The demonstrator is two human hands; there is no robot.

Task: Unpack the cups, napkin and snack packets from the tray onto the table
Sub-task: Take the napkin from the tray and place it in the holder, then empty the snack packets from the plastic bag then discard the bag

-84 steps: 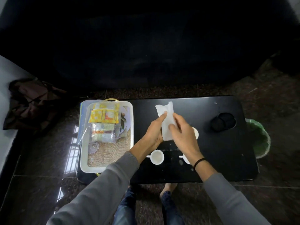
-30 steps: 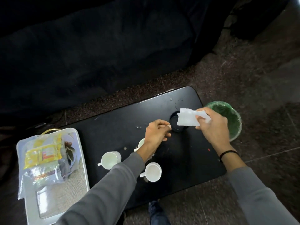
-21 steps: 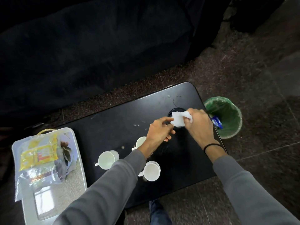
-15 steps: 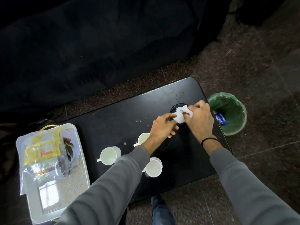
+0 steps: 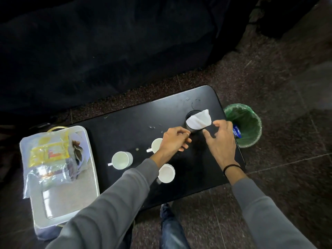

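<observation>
A black tabletop (image 5: pixel 125 123) carried most of the unpacked items. At its left end sat a white tray (image 5: pixel 93 169), and the snack packets (image 5: pixel 52 159) were not yet unpacked from it. Three white cups (image 5: pixel 122 160) stood near the tabletop's middle, already out. Toward the far right, the white napkin (image 5: pixel 199 120) sat tucked into a round black holder (image 5: pixel 193 123). The right hand (image 5: pixel 220 141) hovered just beside the napkin, fingers released. The left hand (image 5: pixel 173 141) hung nearby, fingers loosely curled, holding nothing visible. Apparently only the packets remained.
</observation>
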